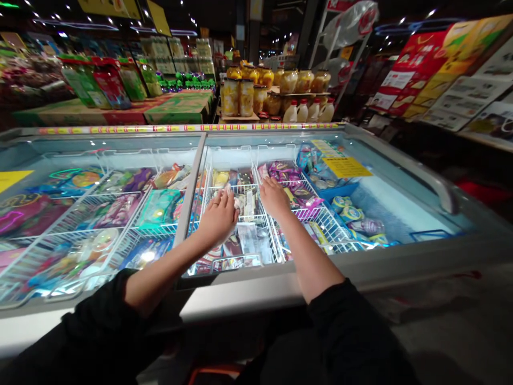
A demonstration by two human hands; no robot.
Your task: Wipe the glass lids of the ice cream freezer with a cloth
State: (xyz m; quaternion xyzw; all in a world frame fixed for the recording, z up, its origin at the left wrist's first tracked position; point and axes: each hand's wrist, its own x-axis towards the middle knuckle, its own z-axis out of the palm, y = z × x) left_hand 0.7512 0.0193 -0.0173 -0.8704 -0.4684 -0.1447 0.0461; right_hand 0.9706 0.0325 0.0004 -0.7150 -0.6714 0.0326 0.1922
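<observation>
My left hand (pixel 219 215), a ring on one finger, is held palm down over the white wire baskets of a chest freezer (pixel 256 283). Its fingers are stretched out, near small packaged frozen treats (pixel 249 202). To its right, my right hand (pixel 276 198) reaches forward with fingers extended, close to purple wrapped packs (pixel 284 171). Neither hand visibly holds anything. Whether the hands rest on a glass lid or hover above the packs, I cannot tell.
A metal frame bar (pixel 192 187) divides the freezer top. Blue tubs and yellow-lidded cups (pixel 351 213) lie at its right, below a yellow sign (pixel 348 167). Behind stand jars of yellow fruit (pixel 239 96) and large bottles (pixel 106 83). Stacked red and yellow boxes (pixel 433 59) line the right.
</observation>
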